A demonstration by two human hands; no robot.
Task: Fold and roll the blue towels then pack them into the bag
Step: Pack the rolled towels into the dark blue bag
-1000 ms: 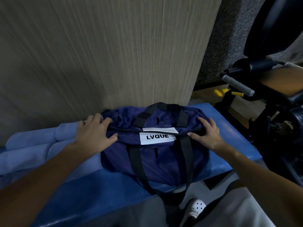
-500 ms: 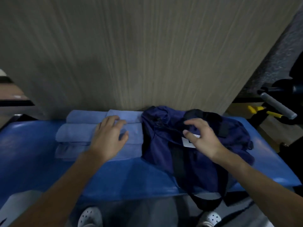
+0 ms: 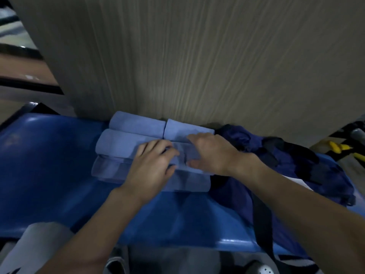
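Note:
Several rolled light-blue towels lie in rows on the blue padded bench, against the wooden panel. My left hand rests on the middle rolls with its fingers laid over one roll. My right hand lies over a roll beside it, thumb under the near side and fingers over the top. The dark navy bag with black straps lies crumpled to the right of the towels, touching them.
A tall wood-grain panel stands right behind the bench. Yellow-handled gym equipment shows at the far right. Grey trouser legs and white shoes are at the bottom edge, below the bench's front rim.
Both hands left the bag and moved left onto the towel rolls. The view swung left, so the bag now sits at the right.

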